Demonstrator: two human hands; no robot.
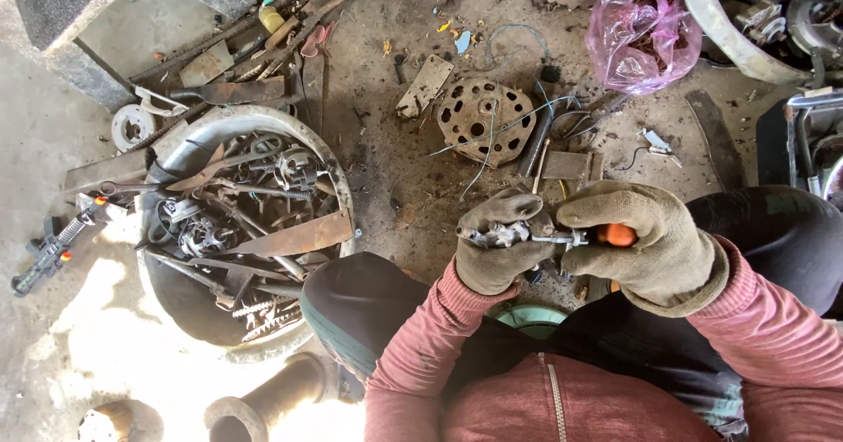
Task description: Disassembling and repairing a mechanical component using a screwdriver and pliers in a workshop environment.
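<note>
Both hands are gloved and pulled in close together over the lap. The left hand (498,240) is clamped around a small silvery metal part (502,233), which sticks out a bit toward the left past the fingers. The right hand (641,240) is wrapped tight on an orange-handled screwdriver (606,235), and its thin shaft runs straight across the little gap into that part, so tool and part are touching right between the two hands.

Around that it's pretty much a scrapyard floor. Off to the left sits a big round metal tub (189,148) stuffed with rusty scrap, springs and blades, just beside the left knee. Straight ahead of the hands on the dirt lies a round perforated metal disc (475,119) with loose wires draped over it. Further up right there's a pink plastic bag (637,29). A rusty flanged pipe (263,402) lies at the bottom left. Nothing blocks the hands.
</note>
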